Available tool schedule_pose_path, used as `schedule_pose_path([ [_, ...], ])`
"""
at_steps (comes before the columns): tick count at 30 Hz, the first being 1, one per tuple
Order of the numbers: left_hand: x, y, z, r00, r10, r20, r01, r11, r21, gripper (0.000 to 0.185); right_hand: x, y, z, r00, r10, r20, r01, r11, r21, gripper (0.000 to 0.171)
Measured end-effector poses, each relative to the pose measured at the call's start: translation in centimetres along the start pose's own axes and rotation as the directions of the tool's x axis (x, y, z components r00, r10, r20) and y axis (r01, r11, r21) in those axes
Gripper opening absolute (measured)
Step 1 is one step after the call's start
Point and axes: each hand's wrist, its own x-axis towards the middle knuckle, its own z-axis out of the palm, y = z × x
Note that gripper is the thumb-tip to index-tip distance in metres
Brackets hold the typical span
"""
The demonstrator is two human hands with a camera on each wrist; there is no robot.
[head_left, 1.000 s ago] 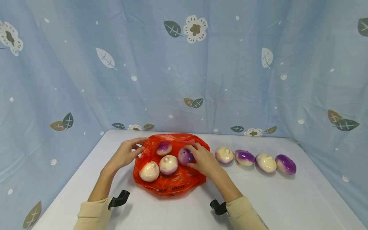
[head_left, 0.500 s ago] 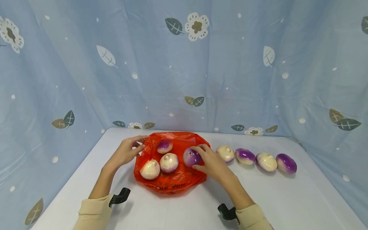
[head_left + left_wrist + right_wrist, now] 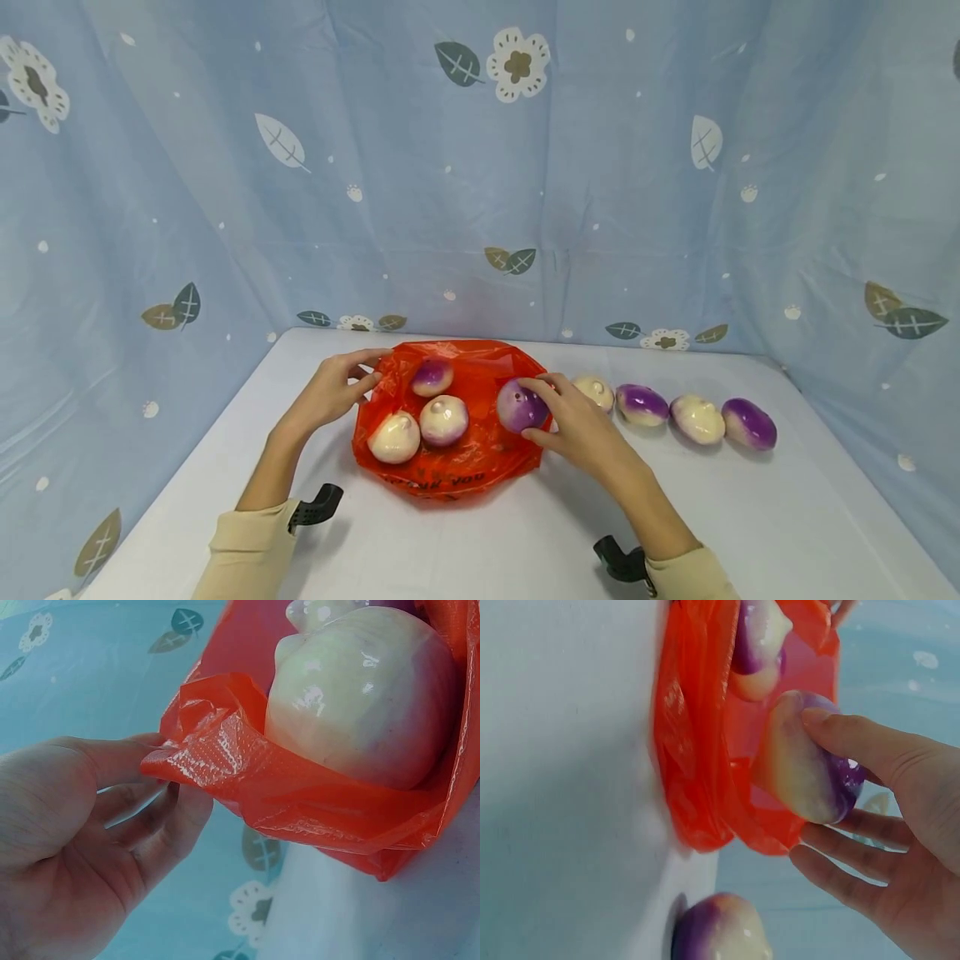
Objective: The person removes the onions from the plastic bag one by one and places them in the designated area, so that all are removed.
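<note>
A red plastic bag [image 3: 483, 364] lies with its mouth spread wide. At its left side my left hand [image 3: 330, 392] pinches the rim between thumb and fingers, as the left wrist view shows. My right hand [image 3: 588, 425] grips a glossy purple-and-white turnip [image 3: 516, 407] over the right part of the bag; in the right wrist view the thumb lies across this turnip [image 3: 799, 761] and the fingers come from the other side. Inside the bag rest a mostly purple turnip [image 3: 432, 377] and two mostly white turnips, one in the middle [image 3: 444, 420] and one at the left [image 3: 395, 437].
To the right of the bag several turnips stand in a row: a white one [image 3: 595, 392] partly behind my right hand, a purple one [image 3: 642, 405], another white one [image 3: 697, 419] and a purple one [image 3: 749, 423]. A patterned blue curtain [image 3: 420, 217] surrounds the white table [image 3: 465, 550].
My right hand has moved right with the turnip, from near the bag's middle to its right edge. My left hand stays at the left rim. The head view has shifted slightly.
</note>
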Motion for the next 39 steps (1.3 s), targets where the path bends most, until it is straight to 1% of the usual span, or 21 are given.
schedule_pose_path([
  [5,0.0,0.0,0.0,1.0,0.003,0.002,-0.003,1.0,-0.003,0.04,-0.8,0.8,-0.8,0.999,-0.015,-0.039,0.014,1.0,-0.013,0.07],
  [11,-0.1,-0.1,0.1,1.0,0.011,0.0,-0.011,1.0,0.003,0.041,-1.8,2.1,-1.4,0.999,-0.001,-0.041,0.002,1.0,0.016,0.071],
  [16,-0.1,-0.1,0.1,1.0,0.0,0.001,0.0,1.0,0.001,0.041,-2.5,3.1,-1.6,0.999,-0.005,-0.051,0.008,0.999,0.049,0.071],
  [22,0.0,-0.1,0.2,1.0,-0.009,0.001,0.009,1.0,-0.002,0.041,-3.3,4.1,-1.9,0.998,-0.01,-0.058,0.013,0.998,0.054,0.072],
  [27,0.1,-0.1,0.3,1.0,-0.015,-0.001,0.015,1.0,0.003,0.041,-4.0,4.9,-2.0,0.998,-0.003,-0.062,0.005,0.999,0.036,0.071],
  [31,0.1,-0.1,0.4,1.0,-0.016,-0.001,0.016,1.0,0.005,0.041,-4.6,5.8,-2.0,0.998,0.017,-0.061,-0.016,1.0,0.015,0.07],
  [35,0.1,0.0,0.3,1.0,-0.011,0.003,0.011,1.0,0.005,0.041,-4.9,6.4,-1.9,0.998,0.039,-0.048,-0.038,0.999,0.026,0.07],
  [39,0.0,0.0,0.3,1.0,-0.006,0.003,0.006,1.0,0.011,0.041,-5.1,7.0,-1.7,0.998,0.024,-0.052,-0.022,0.999,0.033,0.069],
])
